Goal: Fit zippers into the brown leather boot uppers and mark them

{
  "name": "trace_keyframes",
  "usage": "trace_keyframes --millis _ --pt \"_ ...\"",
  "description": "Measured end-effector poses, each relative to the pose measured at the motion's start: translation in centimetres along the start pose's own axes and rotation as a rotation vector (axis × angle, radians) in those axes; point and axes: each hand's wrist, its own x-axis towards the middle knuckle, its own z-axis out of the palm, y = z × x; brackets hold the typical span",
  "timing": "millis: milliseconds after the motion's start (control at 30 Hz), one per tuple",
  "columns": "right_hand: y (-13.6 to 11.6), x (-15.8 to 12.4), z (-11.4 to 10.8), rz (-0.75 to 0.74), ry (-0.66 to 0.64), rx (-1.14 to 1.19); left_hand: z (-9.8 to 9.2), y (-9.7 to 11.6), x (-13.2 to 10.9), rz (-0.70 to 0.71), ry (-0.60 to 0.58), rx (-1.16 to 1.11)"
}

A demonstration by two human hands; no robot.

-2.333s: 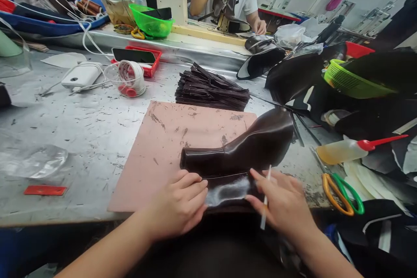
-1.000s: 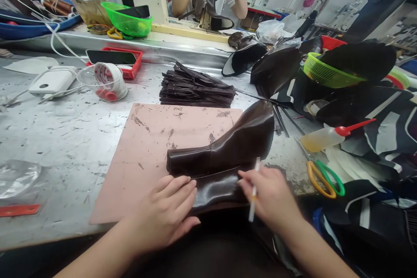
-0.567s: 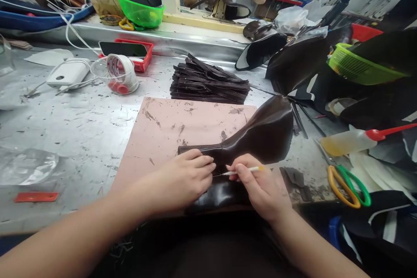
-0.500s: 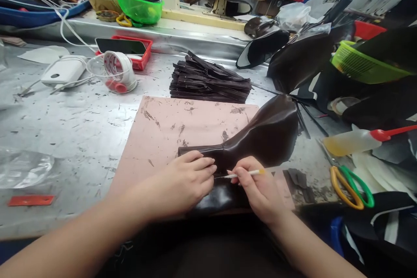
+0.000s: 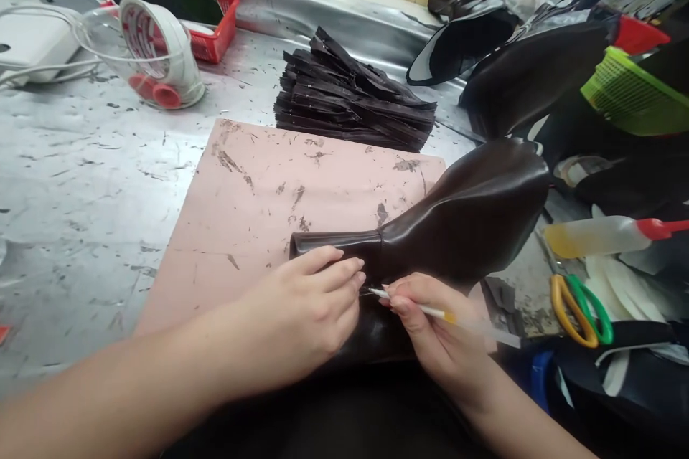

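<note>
A dark brown leather shoe upper (image 5: 463, 219) lies on a pink mat (image 5: 269, 193) at the near edge of the metal table (image 5: 80, 179). My left hand (image 5: 306, 308) lies on the upper's near flap, fingers together and pressing it flat. My right hand (image 5: 430, 333) pinches a thin white brush (image 5: 425, 310), whose tip touches the leather just right of my left fingertips.
Behind the mat sits a stack of dark leather strips (image 5: 349, 97). Right of the upper lie a glue bottle with a red nozzle (image 5: 603, 235), yellow-and-green scissors (image 5: 581, 300) and piles of dark uppers (image 5: 538, 72). At far left are a roll of tape (image 5: 153, 50) and a red tray (image 5: 207, 36).
My right hand turned the brush from upright to level and brought its tip to the leather by my left fingers. The view has dropped closer to the mat.
</note>
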Motion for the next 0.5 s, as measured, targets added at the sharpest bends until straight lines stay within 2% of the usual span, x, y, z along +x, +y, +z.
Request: trace_keyframes --millis 500 --pt "-0.37 0.32 0.03 -0.036 -0.005 -0.115 0.12 -0.01 0.14 0.0 0.007 0.016"
